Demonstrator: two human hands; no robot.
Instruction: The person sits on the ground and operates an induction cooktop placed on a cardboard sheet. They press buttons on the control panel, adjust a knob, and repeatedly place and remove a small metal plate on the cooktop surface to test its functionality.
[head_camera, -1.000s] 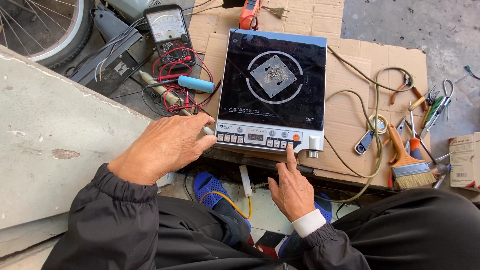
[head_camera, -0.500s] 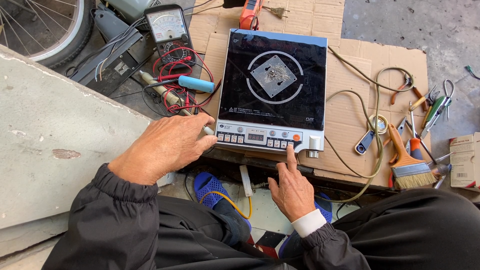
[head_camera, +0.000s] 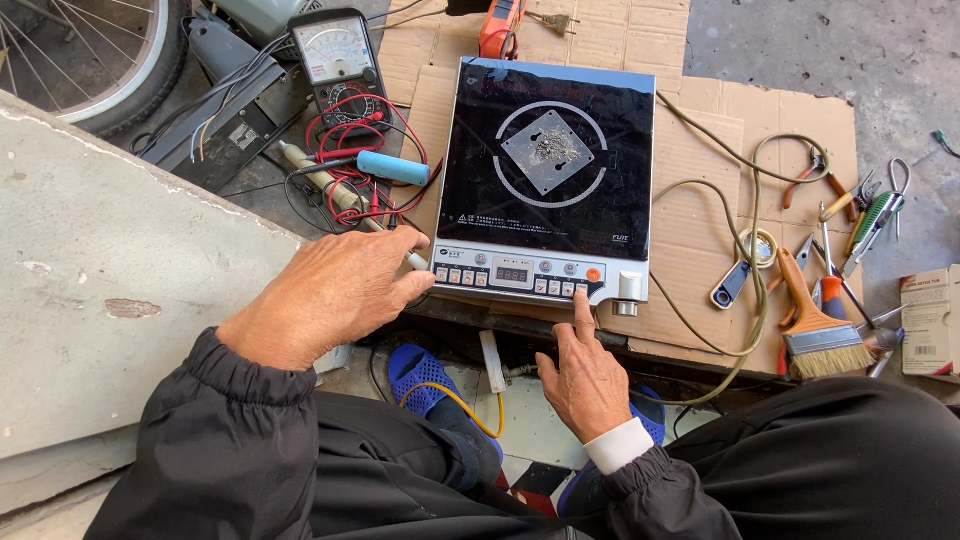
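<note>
Induction cooker (head_camera: 545, 170) button panel is pressed by 1 finger of the right hand (head_camera: 590, 375); left hand (head_camera: 330, 295) is rested loosely open on the cooker's near-left corner. Multimeter (head_camera: 335, 60) is parked far left, paintbrush (head_camera: 815, 325) right.

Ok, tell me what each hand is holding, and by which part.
Neither holds anything. The left hand rests against the near left corner of the induction cooker; the right hand presses one fingertip on its control panel.
</note>
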